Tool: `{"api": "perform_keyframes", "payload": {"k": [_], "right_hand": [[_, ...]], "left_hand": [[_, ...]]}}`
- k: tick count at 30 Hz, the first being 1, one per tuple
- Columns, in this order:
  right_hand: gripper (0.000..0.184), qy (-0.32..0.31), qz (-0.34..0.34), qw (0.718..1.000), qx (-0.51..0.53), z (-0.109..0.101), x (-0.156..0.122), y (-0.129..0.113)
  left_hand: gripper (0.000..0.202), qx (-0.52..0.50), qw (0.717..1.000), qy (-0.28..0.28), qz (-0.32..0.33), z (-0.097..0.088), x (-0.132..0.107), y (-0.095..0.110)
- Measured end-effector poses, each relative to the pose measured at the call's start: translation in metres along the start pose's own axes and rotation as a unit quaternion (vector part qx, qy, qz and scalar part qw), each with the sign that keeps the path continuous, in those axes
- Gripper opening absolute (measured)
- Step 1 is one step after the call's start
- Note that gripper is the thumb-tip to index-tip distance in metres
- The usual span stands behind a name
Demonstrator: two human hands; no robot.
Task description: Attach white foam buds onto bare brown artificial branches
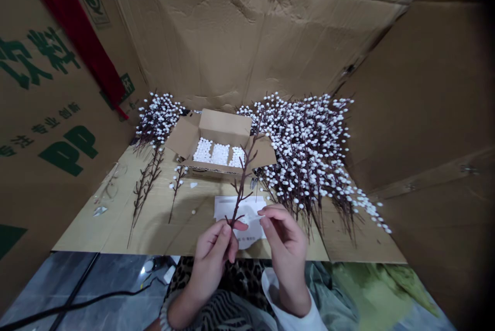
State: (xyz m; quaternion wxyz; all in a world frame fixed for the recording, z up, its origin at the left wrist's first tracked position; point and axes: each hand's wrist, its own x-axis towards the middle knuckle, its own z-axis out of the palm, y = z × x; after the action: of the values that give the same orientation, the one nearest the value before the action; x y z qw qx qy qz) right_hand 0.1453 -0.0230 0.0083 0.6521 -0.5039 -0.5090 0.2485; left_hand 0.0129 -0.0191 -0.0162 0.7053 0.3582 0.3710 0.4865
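My left hand (213, 249) pinches the lower end of a bare brown artificial branch (242, 182), which stands upright with its short twigs spread. Close beside it, my right hand (285, 241) has thumb and forefinger pressed together. A small pale thing shows at those fingertips, too small to name. White paper (250, 237) with some print lies under the hands. Beyond the branch stands an open cardboard box (211, 168), where white berries (220, 154) sit in three groups.
Finished-looking white-berry branches (305, 140) are heaped at the right, with another bunch (158, 114) at back left. Bare branches (145, 186) and a short sprig (177, 189) lie on the left of the table (112, 228). Cardboard walls (216, 37) enclose three sides; a red ribbon (85, 37) hangs left.
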Motion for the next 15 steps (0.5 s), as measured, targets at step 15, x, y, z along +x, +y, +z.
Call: {"api": "perform_keyframes", "payload": {"k": [15], "right_hand": [[0.005, 0.076, 0.03, 0.995, 0.057, 0.006, 0.021, 0.0]], "left_hand": [[0.043, 0.011, 1.0, -0.016, 0.003, -0.004, -0.002, -0.002]]}}
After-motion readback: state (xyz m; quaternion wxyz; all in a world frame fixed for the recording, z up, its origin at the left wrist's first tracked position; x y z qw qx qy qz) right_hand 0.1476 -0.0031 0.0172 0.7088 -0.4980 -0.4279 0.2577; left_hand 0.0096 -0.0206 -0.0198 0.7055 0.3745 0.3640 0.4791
